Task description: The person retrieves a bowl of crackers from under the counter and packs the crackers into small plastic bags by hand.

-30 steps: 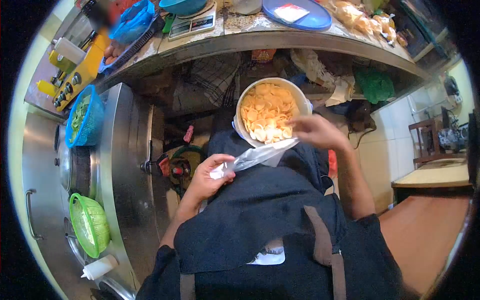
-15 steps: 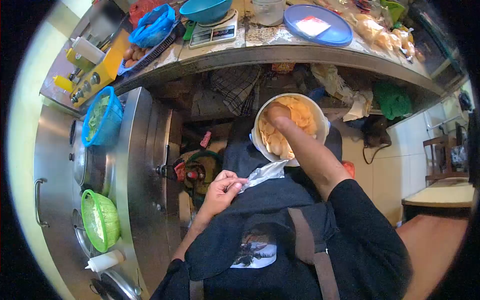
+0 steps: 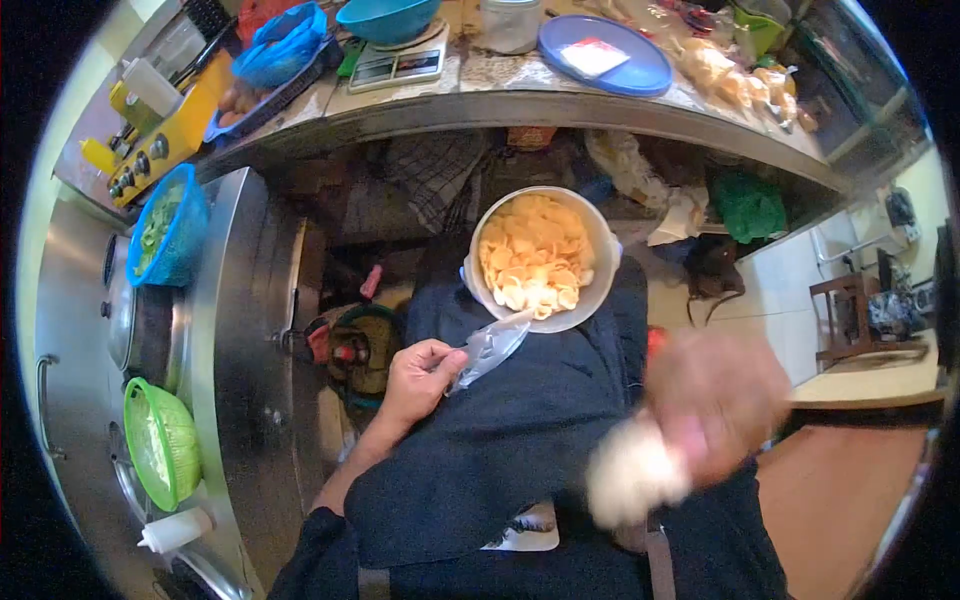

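A white bucket (image 3: 606,262) on the lap holds many thin, round, yellow-orange chips (image 3: 535,250). Just below its left side, my left hand (image 3: 420,378) pinches a clear plastic bag (image 3: 490,350), whose far end lies by the bucket's lower rim. My right hand (image 3: 715,400) is raised at the lower right, close to the camera and smeared by motion. A pale, blurred piece (image 3: 640,475) shows at its fingers and looks held, but I cannot make out what it is.
Along the back counter (image 3: 490,75) are a scale (image 3: 400,65), a blue plate (image 3: 645,70) and bagged food (image 3: 715,70). A blue basket (image 3: 170,225), a green basket (image 3: 165,440) and a squeeze bottle (image 3: 175,530) stand left. A chair (image 3: 850,310) is at right.
My right hand has left the bucket and come back toward the camera with a pale piece at its fingers. My left hand still pinches the bag. The whole view has shifted slightly.
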`<move>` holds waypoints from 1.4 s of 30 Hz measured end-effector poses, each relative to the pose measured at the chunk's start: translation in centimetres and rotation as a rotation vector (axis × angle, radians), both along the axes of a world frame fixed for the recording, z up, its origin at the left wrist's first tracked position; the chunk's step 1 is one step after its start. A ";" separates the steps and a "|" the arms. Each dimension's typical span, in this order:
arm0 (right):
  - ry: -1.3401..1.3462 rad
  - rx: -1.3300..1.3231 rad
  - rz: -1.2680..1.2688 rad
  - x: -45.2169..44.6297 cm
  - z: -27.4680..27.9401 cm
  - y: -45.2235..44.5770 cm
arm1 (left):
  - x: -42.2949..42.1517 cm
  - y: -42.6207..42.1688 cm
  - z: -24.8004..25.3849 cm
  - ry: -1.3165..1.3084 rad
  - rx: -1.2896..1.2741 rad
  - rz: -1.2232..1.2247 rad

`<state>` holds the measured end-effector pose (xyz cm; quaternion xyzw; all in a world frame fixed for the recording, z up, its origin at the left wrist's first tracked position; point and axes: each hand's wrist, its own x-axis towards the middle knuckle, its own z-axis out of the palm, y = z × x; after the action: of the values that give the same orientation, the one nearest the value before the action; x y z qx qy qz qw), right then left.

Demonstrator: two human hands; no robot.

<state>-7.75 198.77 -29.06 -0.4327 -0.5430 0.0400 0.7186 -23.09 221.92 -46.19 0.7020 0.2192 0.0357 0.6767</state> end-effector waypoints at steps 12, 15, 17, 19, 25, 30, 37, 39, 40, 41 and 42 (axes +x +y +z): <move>-0.145 -0.440 0.072 -0.3 1.5 0.0 | 1.0 -0.3 1.9 -0.058 -0.231 -0.110; -0.094 -0.854 -0.046 1.0 -4.5 2.4 | 1.8 -0.3 2.6 -0.115 -0.128 -0.187; -0.164 -0.840 -0.124 1.2 -8.9 3.3 | 2.6 -0.3 3.5 -0.133 -0.086 -0.243; -0.099 -0.842 -0.133 1.2 -10.8 3.8 | 4.0 -1.0 4.0 -0.226 -0.172 -0.223; 0.227 -0.922 -0.165 2.2 -13.4 2.6 | 5.5 -1.5 3.2 -0.299 -0.422 -0.187; 0.270 -0.949 -0.222 3.8 -13.0 2.2 | 6.0 -0.9 2.0 -0.250 -0.526 -0.133; 0.372 -0.728 -0.341 3.3 -12.6 3.4 | 8.0 -1.2 1.6 -0.264 -0.569 0.005; 0.315 -0.750 -0.342 2.4 -12.5 3.0 | 8.3 -1.5 1.5 -0.313 -0.543 0.007; 0.336 -0.753 -0.320 1.7 -12.7 3.0 | 8.4 -1.7 1.4 -0.334 -0.532 0.007; 0.356 -0.756 -0.301 0.9 -12.8 3.4 | 8.3 -2.1 1.4 -0.321 -0.512 -0.032; 0.374 -0.760 -0.281 0.4 -13.0 3.6 | 8.0 -2.5 1.5 -0.309 -0.493 -0.069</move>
<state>-7.40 202.33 -42.01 -0.7209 -0.2863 0.2162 0.5930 -15.07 219.39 -44.74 0.5095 0.0914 0.0649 0.8531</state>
